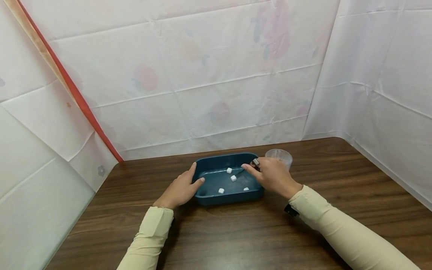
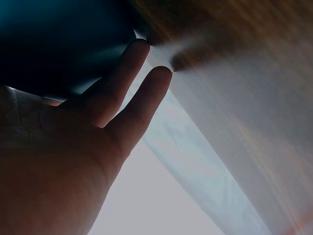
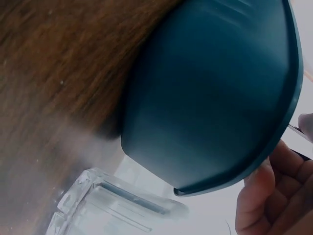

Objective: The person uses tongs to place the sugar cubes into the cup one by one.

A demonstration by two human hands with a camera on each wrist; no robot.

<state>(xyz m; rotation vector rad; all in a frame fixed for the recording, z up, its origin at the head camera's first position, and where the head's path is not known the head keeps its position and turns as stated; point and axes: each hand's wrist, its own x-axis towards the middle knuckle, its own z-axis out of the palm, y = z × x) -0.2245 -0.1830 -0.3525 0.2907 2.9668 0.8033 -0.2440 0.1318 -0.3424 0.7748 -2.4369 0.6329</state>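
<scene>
Head view: white cubes (image 1: pixel 233 178) dot a round-cornered tray (image 1: pixel 210 182).

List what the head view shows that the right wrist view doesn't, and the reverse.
Only the head view: the white cubes inside the tray, the left hand at the tray's side, and both sleeves.

Only the right wrist view: the thick base of the cup, hidden behind the hand in the head view.

Both: the tray, the cup, the right hand, part of the thin tool it holds, and the table.
</scene>
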